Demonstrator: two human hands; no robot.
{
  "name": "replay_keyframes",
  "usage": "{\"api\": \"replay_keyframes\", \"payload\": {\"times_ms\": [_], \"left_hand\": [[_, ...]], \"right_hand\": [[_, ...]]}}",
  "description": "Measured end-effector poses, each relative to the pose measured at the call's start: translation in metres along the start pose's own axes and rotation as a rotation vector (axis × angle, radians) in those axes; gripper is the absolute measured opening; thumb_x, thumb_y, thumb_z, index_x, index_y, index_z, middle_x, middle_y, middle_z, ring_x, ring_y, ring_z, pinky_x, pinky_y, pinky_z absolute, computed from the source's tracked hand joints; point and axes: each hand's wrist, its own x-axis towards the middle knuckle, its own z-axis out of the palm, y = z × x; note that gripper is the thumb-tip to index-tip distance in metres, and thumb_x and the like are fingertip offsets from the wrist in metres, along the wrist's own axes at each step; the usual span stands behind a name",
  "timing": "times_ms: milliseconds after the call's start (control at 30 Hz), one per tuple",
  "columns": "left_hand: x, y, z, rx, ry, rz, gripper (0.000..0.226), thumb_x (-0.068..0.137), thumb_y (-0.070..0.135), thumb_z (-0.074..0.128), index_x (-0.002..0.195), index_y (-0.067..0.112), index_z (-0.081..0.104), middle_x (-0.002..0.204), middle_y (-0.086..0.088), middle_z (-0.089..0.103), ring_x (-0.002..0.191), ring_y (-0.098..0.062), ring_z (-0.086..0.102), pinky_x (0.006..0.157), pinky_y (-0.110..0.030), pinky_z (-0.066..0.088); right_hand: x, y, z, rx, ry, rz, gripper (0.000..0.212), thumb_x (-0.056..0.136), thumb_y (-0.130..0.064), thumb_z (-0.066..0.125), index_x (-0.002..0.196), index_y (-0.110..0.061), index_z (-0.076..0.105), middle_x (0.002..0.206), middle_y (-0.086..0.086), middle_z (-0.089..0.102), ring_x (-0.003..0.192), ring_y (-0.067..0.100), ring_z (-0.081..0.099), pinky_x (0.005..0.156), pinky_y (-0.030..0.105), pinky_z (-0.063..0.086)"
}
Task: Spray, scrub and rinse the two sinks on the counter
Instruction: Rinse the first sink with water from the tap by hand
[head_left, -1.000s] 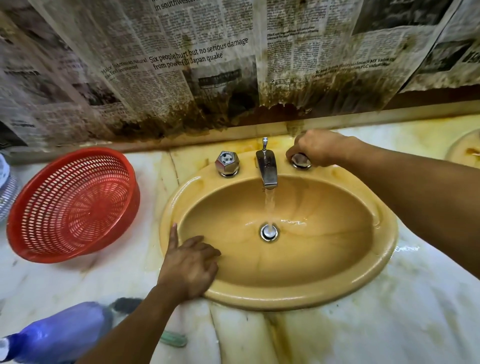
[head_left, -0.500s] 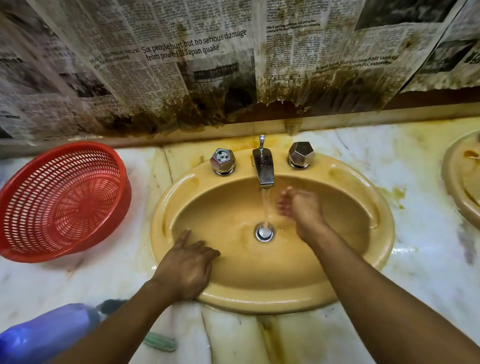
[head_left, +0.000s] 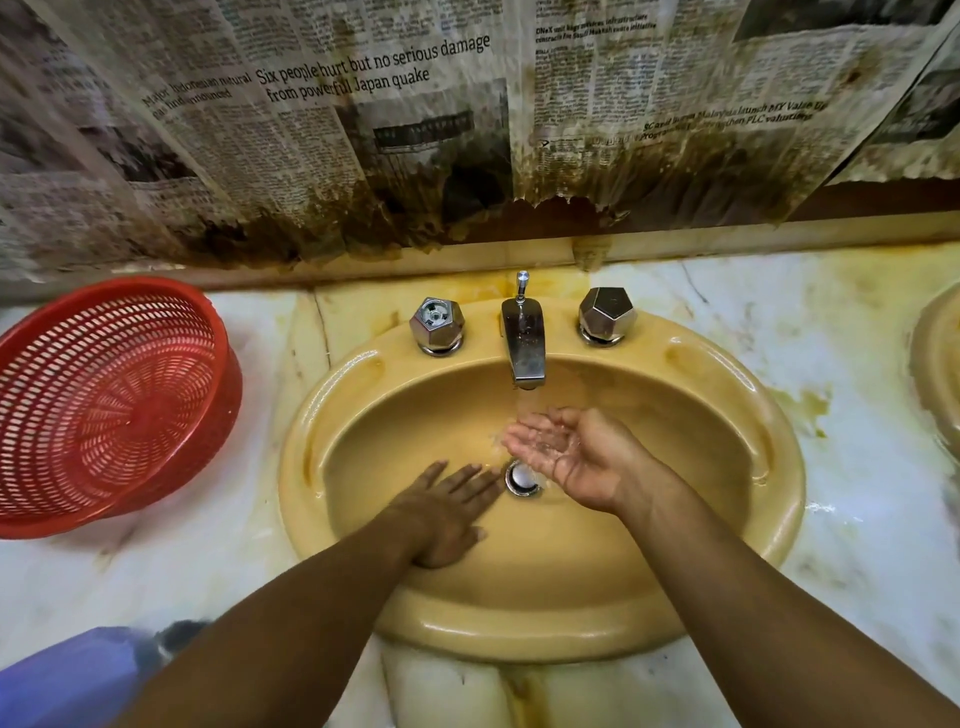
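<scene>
Second sink (head_left: 943, 374) mostly beyond right edge.

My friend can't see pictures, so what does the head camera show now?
A person cups the right hand under water running from the tap of a yellow sink, while the left hand lies flat in the basin near the drain. A red basket sits left on the marble counter, below stained newspaper.

Mustard-yellow sink (head_left: 701, 441) in a white marble counter (head_left: 857, 415)
Left of the sink, a red lattice basket (head_left: 223, 405); behind it, brown-stained newspaper (head_left: 363, 130).
</scene>
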Motion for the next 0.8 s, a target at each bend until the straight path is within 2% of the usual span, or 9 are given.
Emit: {"api": "replay_keyframes", "payload": {"times_ms": [133, 200, 300, 367, 433, 533, 600, 667, 800], "left_hand": [[0.016, 0.019, 0.003, 0.005, 0.072, -0.132, 0.069, 0.109, 0.051, 0.015, 0.163, 0.022, -0.017, 0.169, 0.003, -0.024, 0.154, -0.017, -0.028, 0.122, -0.054, -0.021], [0.018, 0.023, 0.004, 0.068, 0.066, -0.079, 0.071, 0.108, 0.053, 0.014, 0.164, 0.017, -0.009, 0.172, -0.003, -0.015, 0.156, -0.020, -0.024, 0.122, -0.056, -0.019], [0.019, -0.007, -0.014, 0.270, 0.083, 0.075, 0.068, 0.108, 0.056, 0.014, 0.166, 0.022, 0.001, 0.173, -0.001, -0.001, 0.159, -0.019, -0.013, 0.126, -0.049, -0.014], [0.020, -0.027, -0.030, 0.427, 0.126, 0.105, 0.064, 0.109, 0.054, 0.014, 0.165, 0.025, 0.002, 0.172, 0.001, -0.004, 0.157, -0.016, -0.017, 0.125, -0.044, -0.019], [0.023, -0.039, -0.043, 0.607, 0.160, 0.093, 0.061, 0.110, 0.050, 0.013, 0.164, 0.024, 0.001, 0.169, 0.000, -0.015, 0.153, -0.015, -0.025, 0.120, -0.042, -0.025], [0.020, -0.048, -0.059, 0.816, 0.272, 0.052, 0.059, 0.110, 0.045, 0.019, 0.159, 0.024, -0.006, 0.162, -0.001, -0.024, 0.150, -0.021, -0.032, 0.118, -0.049, -0.027], [0.010, -0.053, -0.064, 0.826, 0.351, -0.012, 0.061, 0.109, 0.043, 0.023, 0.157, 0.024, -0.011, 0.163, -0.003, -0.024, 0.150, -0.027, -0.031, 0.118, -0.054, -0.027], [-0.002, -0.057, -0.057, 0.778, 0.375, -0.078, 0.066, 0.109, 0.036, 0.019, 0.159, 0.021, -0.020, 0.162, -0.006, -0.034, 0.150, -0.026, -0.033, 0.119, -0.052, -0.027], [-0.018, -0.065, -0.037, 0.735, 0.278, -0.034, 0.064, 0.108, 0.031, 0.013, 0.162, 0.016, -0.019, 0.167, 0.001, -0.029, 0.151, -0.014, -0.031, 0.111, -0.044, -0.038]], "right_hand": [[-0.003, -0.002, -0.013, -0.055, 0.011, -0.017, 0.041, 0.111, -0.013, 0.034, 0.120, 0.018, 0.058, 0.115, 0.036, 0.069, 0.105, 0.046, 0.070, 0.083, 0.046, 0.063], [-0.005, 0.000, -0.015, -0.035, -0.005, -0.004, 0.042, 0.111, -0.015, 0.033, 0.124, 0.017, 0.057, 0.116, 0.036, 0.068, 0.107, 0.046, 0.070, 0.086, 0.045, 0.062], [-0.007, 0.003, -0.014, -0.001, -0.011, 0.008, 0.043, 0.112, -0.018, 0.032, 0.125, 0.015, 0.056, 0.115, 0.037, 0.068, 0.106, 0.046, 0.070, 0.087, 0.045, 0.061], [-0.005, 0.005, -0.014, 0.001, 0.010, 0.012, 0.045, 0.112, -0.021, 0.032, 0.123, 0.015, 0.056, 0.113, 0.037, 0.069, 0.102, 0.046, 0.071, 0.087, 0.045, 0.062], [0.001, 0.005, -0.011, 0.036, 0.021, 0.010, 0.049, 0.113, -0.028, 0.033, 0.121, 0.014, 0.056, 0.119, 0.038, 0.066, 0.112, 0.047, 0.067, 0.099, 0.049, 0.055], [0.008, 0.001, 0.007, 0.188, -0.071, -0.008, 0.039, 0.111, -0.036, 0.038, 0.113, -0.001, 0.055, 0.133, 0.036, 0.059, 0.117, 0.048, 0.066, 0.100, 0.055, 0.055], [0.008, -0.004, 0.021, 0.317, -0.121, -0.053, 0.020, 0.110, -0.028, 0.039, 0.109, -0.013, 0.053, 0.137, 0.035, 0.057, 0.111, 0.051, 0.068, 0.090, 0.060, 0.059], [0.008, -0.007, 0.025, 0.367, -0.066, -0.127, 0.018, 0.110, -0.019, 0.041, 0.110, -0.009, 0.055, 0.132, 0.033, 0.060, 0.105, 0.050, 0.070, 0.077, 0.058, 0.063], [0.007, 0.001, 0.010, 0.290, 0.113, -0.112, 0.029, 0.110, -0.014, 0.039, 0.116, 0.005, 0.060, 0.112, 0.025, 0.068, 0.103, 0.041, 0.071, 0.088, 0.048, 0.060]]}}
